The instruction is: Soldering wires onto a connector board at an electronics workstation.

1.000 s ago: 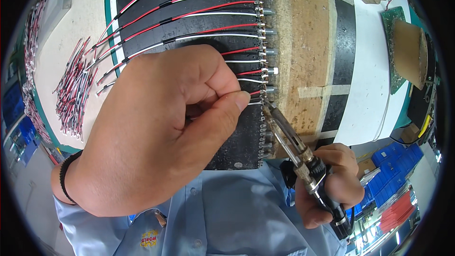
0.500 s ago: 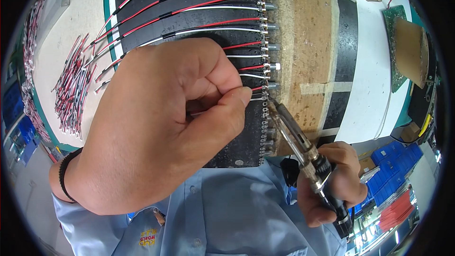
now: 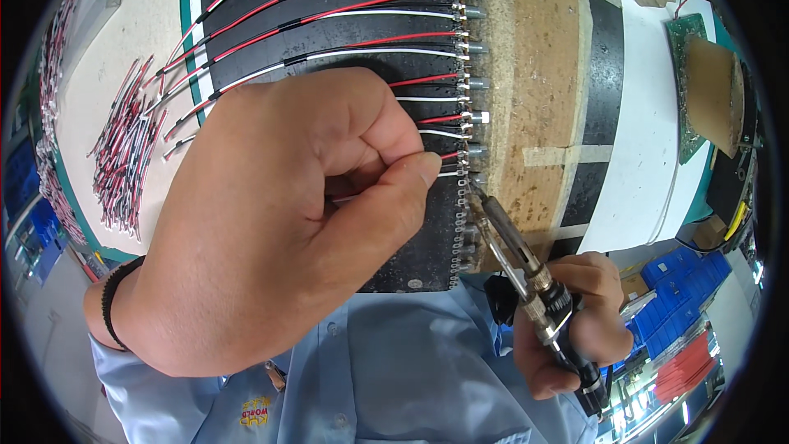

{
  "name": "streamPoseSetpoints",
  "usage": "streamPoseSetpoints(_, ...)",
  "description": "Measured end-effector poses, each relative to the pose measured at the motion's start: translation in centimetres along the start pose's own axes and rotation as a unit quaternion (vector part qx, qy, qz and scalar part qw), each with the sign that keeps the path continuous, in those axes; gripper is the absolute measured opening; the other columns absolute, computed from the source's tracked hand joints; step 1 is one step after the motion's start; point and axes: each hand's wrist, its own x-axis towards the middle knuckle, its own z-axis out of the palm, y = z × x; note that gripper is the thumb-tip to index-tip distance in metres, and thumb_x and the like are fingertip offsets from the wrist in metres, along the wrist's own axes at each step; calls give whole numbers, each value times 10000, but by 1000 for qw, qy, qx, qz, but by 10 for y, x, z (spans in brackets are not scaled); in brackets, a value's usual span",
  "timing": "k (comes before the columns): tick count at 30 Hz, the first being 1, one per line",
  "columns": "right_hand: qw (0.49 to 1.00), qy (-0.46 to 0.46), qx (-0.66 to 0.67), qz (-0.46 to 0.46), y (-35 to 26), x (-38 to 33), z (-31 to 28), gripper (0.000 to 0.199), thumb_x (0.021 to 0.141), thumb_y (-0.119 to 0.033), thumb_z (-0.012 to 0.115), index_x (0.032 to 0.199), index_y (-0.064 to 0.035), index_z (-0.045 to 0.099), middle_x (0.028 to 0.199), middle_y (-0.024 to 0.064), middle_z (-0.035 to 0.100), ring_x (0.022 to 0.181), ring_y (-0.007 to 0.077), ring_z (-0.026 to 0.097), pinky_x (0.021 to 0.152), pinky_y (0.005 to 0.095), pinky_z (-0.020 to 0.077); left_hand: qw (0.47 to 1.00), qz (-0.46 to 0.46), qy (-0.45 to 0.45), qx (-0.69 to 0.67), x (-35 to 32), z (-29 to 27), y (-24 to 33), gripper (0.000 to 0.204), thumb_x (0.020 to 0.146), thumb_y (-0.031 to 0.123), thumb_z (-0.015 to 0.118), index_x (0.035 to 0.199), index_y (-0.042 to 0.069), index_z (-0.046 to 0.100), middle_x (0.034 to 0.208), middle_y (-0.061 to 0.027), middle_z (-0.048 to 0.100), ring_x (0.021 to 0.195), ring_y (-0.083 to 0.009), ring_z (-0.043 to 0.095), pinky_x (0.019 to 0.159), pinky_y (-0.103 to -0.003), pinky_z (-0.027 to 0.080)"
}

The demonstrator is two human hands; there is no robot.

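My left hand (image 3: 304, 214) is closed in a pinch on a red-and-white wire pair (image 3: 449, 155). The pair's ends meet a row of small metal terminals (image 3: 460, 214) along the right edge of a black board (image 3: 403, 255). In my right hand (image 3: 598, 312) is a soldering iron (image 3: 516, 240) with a thin metal feed tube beside its barrel. Its tip points up and left, close to the terminals just below the pinched wires; I cannot tell whether it touches. Several more wire pairs (image 3: 370, 10) run across the board above my left hand, which hides part of them.
A heap of loose red, white and black wires (image 3: 127, 156) lies on a pale surface at left. Right of the terminals is a taped brown wooden strip (image 3: 546, 74). Farther right stand a green board with a brown block (image 3: 713, 94) and blue bins (image 3: 678, 288).
The soldering iron's tip has drawn back slightly, down and to the right of the pinched wires. My left hand keeps its pinch almost unmoved.
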Motion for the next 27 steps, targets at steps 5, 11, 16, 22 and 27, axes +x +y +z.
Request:
streamPoseSetpoints(5,1000,-24,-14,0,0,1,-1,467,923,-463,522,1133,-46,524,607,122,556,499,245,525,502,368,384,1000,6,-2,6,0,0,-1,94,932,31,623,898,-45,578,727,-52,643,621,-53,596,562,-183,487)
streamPoseSetpoints(11,999,-20,-21,-13,2,1,1,470,923,-466,522,1123,-41,522,599,102,555,499,235,536,481,363,387,1000,3,-2,-6,-1,0,-2,91,930,29,626,901,-42,577,722,-50,639,618,-56,594,564,-184,485)
streamPoseSetpoints(16,1000,-17,-14,-20,3,1,1,478,916,-464,532,1124,-34,517,597,115,561,495,238,532,467,361,379,1000,-4,18,-3,-2,4,-1,90,928,29,628,899,-40,578,720,-50,636,617,-58,595,562,-183,482)
streamPoseSetpoints(22,1000,-13,-22,1,0,1,-1,469,909,-456,543,1133,-44,519,607,122,565,498,240,534,470,358,375,995,-28,83,-44,-7,16,2,88,924,24,630,889,-40,580,726,-54,638,618,-59,598,560,-184,485)
streamPoseSetpoints(27,999,-27,-26,13,-2,1,-1,467,917,-465,528,1142,-55,522,624,128,565,509,242,534,489,366,383,995,-17,93,-23,-6,18,1,86,916,17,637,885,-42,583,726,-57,640,622,-64,606,558,-187,492)
